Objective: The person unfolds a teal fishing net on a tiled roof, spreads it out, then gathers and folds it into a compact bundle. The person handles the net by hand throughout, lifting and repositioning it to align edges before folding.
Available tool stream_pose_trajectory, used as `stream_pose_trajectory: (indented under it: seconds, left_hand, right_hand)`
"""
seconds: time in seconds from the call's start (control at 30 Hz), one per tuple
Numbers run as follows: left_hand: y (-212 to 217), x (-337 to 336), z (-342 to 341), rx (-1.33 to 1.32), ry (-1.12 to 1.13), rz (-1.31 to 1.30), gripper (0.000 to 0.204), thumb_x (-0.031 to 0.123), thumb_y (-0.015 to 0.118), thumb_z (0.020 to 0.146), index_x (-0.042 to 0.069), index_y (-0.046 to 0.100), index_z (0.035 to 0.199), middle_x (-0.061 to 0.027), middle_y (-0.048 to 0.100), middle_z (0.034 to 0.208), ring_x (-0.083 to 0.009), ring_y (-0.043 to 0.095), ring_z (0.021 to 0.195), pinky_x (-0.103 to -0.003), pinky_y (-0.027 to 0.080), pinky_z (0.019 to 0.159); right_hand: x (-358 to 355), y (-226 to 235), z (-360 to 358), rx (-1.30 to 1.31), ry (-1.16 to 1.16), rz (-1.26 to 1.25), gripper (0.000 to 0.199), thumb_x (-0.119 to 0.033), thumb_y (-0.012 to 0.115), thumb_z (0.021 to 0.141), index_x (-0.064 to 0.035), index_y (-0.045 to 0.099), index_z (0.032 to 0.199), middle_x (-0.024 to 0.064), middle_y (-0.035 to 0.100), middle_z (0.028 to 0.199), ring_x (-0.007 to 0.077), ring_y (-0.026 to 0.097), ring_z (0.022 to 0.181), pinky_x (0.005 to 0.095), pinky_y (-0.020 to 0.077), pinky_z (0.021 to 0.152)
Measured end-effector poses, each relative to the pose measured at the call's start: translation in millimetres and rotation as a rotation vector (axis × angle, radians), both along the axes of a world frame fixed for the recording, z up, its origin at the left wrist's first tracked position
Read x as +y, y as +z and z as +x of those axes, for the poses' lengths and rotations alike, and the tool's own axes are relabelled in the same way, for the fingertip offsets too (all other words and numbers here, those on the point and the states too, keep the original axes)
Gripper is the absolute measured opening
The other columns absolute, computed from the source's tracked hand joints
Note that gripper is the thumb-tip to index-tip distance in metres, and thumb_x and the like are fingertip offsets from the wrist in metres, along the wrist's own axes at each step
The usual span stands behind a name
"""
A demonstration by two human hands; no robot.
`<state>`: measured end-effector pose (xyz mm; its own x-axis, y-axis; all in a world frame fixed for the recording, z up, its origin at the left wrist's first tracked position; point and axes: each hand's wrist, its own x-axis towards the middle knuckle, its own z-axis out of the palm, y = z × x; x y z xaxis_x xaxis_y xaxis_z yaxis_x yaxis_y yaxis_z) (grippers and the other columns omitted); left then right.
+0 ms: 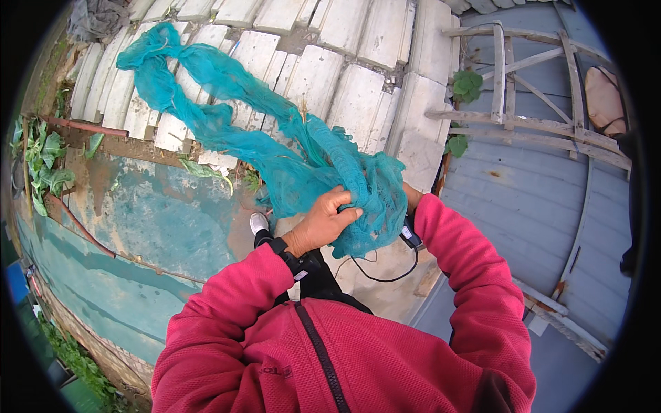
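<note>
A long piece of teal mesh netting (377, 204) is bunched up in front of my body. From that bundle two loose lengths run away to the upper left and meet in a loop over the pale slabs. My left hand (322, 221) is closed on the near left side of the bundle, thumb and fingers pinching the mesh. On the other side, my right hand (413, 197) reaches in behind the bundle. The netting covers its fingers, so their grip cannot be seen. A dark strap with a small device sits on each wrist.
Pale concrete slabs (313, 81) lie in rows ahead. A worn green-painted surface (172, 199) is at left, near leafy plants (49, 160). To the right, a wooden ladder-like frame (499, 72) rests on grey metal sheeting (513, 199). A black cable (385, 280) hangs below my right wrist.
</note>
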<state>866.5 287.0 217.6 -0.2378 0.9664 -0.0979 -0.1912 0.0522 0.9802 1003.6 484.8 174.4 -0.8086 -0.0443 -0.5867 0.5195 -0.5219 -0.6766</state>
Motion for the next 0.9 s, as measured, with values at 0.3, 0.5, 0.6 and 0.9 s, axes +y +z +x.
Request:
stream_pose_trajectory:
  seconds: [0.3,0.5,0.6,0.9]
  left_hand:
    - [4.6,-3.6,7.7,0.101,-0.147,-0.033,0.017,0.004,0.062,0.084,0.002,0.064,0.101,-0.0105,0.057,0.101,-0.0228,0.056,0.096,-0.033,0.044,0.085]
    - [6.7,-8.9,12.3,0.117,-0.124,0.013,0.012,0.007,0.063,0.081,0.001,0.062,0.091,-0.0141,0.055,0.095,-0.0294,0.055,0.088,-0.034,0.045,0.077]
    - [6.9,-12.8,11.7,0.093,-0.100,0.061,0.011,0.007,0.063,0.081,0.001,0.062,0.091,-0.0143,0.054,0.094,-0.0296,0.055,0.088,-0.035,0.045,0.076]
    - [-5.2,-11.3,24.8,0.190,-0.163,-0.089,0.022,0.011,0.063,0.082,0.004,0.063,0.103,-0.0162,0.056,0.097,-0.0325,0.056,0.092,-0.037,0.044,0.082]
  right_hand:
    - [36.0,-39.2,11.1,-0.067,-0.373,-0.075,0.056,-0.057,0.037,0.095,-0.0134,0.053,0.126,0.0079,0.059,0.117,0.0218,0.056,0.103,0.0431,0.0449,0.094]
    - [33.8,-16.7,26.8,-0.053,-0.297,0.163,0.049,-0.049,0.048,0.096,-0.0117,0.053,0.127,0.0079,0.062,0.115,0.0235,0.059,0.102,0.0439,0.0457,0.097]
    - [41.6,0.5,26.0,0.063,0.171,0.724,0.031,-0.021,0.059,0.094,-0.0067,0.055,0.121,0.0098,0.064,0.105,0.0235,0.063,0.094,0.0388,0.0516,0.088]
    - [111.5,59.5,4.6,-0.100,-0.626,0.373,0.019,-0.002,0.056,0.089,-0.0031,0.056,0.108,0.0050,0.061,0.086,0.0130,0.061,0.074,0.0268,0.0537,0.069]
